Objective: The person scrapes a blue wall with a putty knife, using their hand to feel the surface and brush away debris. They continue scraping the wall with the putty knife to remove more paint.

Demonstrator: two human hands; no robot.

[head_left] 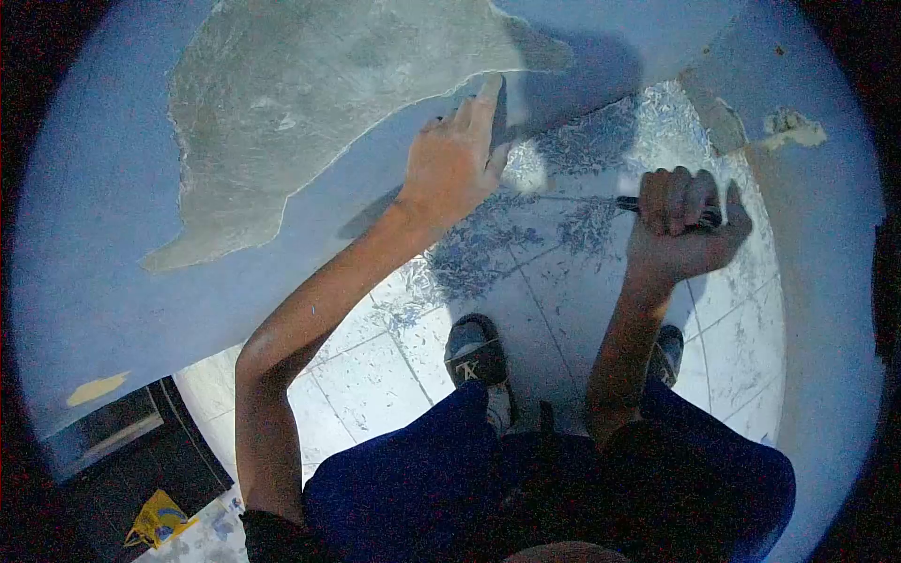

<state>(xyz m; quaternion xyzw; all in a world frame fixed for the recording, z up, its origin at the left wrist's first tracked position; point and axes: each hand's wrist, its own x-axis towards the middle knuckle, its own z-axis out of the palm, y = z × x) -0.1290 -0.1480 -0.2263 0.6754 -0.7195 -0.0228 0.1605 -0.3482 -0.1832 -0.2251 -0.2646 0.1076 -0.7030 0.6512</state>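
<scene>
Head view: the left hand (455, 164) lies spread flat on the blue painted wall (103, 272), fingertips at the edge of the bare grey scraped patch (300, 84). The right hand (680, 230) fists a dark-handled scraper (627, 204), its long axis pointing left toward that edge, just beside the left hand.

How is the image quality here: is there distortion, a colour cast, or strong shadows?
Head view: fisheye bending with a black round border; a strong blue cast; the left hand throws a dark shadow on the wall; the tiled floor looks washed out near the right hand.
</scene>
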